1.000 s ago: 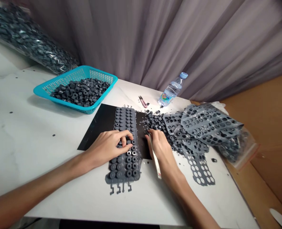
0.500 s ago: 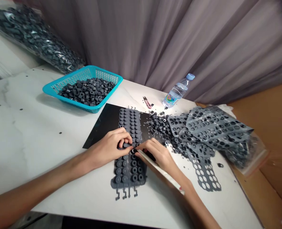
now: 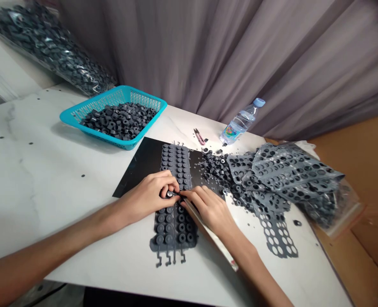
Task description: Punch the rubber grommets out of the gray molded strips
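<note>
A grey moulded sheet of small round rubber parts (image 3: 175,200) lies on a black mat (image 3: 142,163) in front of me. My left hand (image 3: 150,196) presses on the sheet's middle, its thumb and fingers pinched round one small grey part (image 3: 169,194). My right hand (image 3: 208,207) meets it from the right, fingers closed on a thin white stick-like tool (image 3: 216,238) whose tip touches that part. The tool's shaft runs back under my right wrist.
A turquoise basket (image 3: 80,115) of loose grey parts stands at the back left, a clear bag of parts (image 3: 48,51) behind it. Punched-out grey sheets (image 3: 284,175) pile up on the right over another bag. A water bottle (image 3: 241,121) and small snips (image 3: 199,136) lie behind.
My right hand came left from the loose parts to the sheet and now meets my left hand. The tool swung round with it, its tip now at the pinched part.
</note>
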